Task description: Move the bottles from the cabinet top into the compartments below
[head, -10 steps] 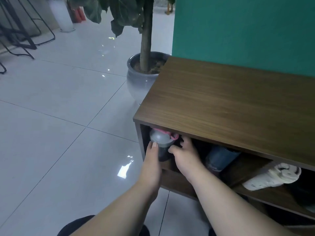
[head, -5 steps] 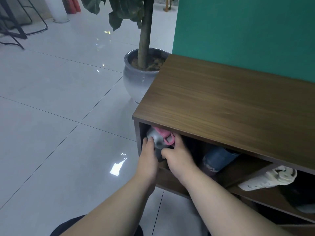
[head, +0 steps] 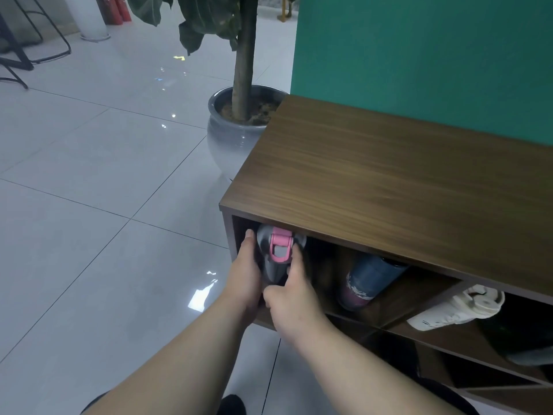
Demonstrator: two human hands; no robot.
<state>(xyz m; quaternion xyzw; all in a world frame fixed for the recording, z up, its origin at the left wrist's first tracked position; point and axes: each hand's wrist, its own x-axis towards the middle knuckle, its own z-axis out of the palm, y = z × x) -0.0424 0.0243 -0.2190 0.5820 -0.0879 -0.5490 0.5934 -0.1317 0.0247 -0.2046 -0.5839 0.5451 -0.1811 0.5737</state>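
Two bare hands grip a grey bottle (head: 269,259) w/ a pink flip-lid clasp (head: 280,245) at the mouth of the leftmost compartment, just under the front-left corner of a walnut-brown cabinet (head: 389,187). Left hand (head: 244,278) wraps the bottle's left side, thumb up along the compartment's left wall; right hand (head: 291,290) closes on its right side, one fingertip by the clasp. The bottle sits between the two palms, lid end toward the camera, tilted, body reaching back into the compartment; whether its base rests on the shelf can't be told.

In the next compartment to the right, a dark blue bottle (head: 369,278) leans at an angle, its purple-and-white lower end nearest the front edge. Further right, in a slanted compartment, a cream-white bottle (head: 454,310) lies on its side w/ lid toward the right. A dark object at the far-right edge is too shadowed to identify.

The cabinet stands against a teal wall (head: 419,55). Beside its left end, a grey ceramic pot (head: 230,139) holds a broad-leaved tree (head: 242,55) on the glossy pale-tiled floor (head: 89,205). Black metal chair legs (head: 36,40) and red extinguishers (head: 116,9) show at the top-left corner of the view.
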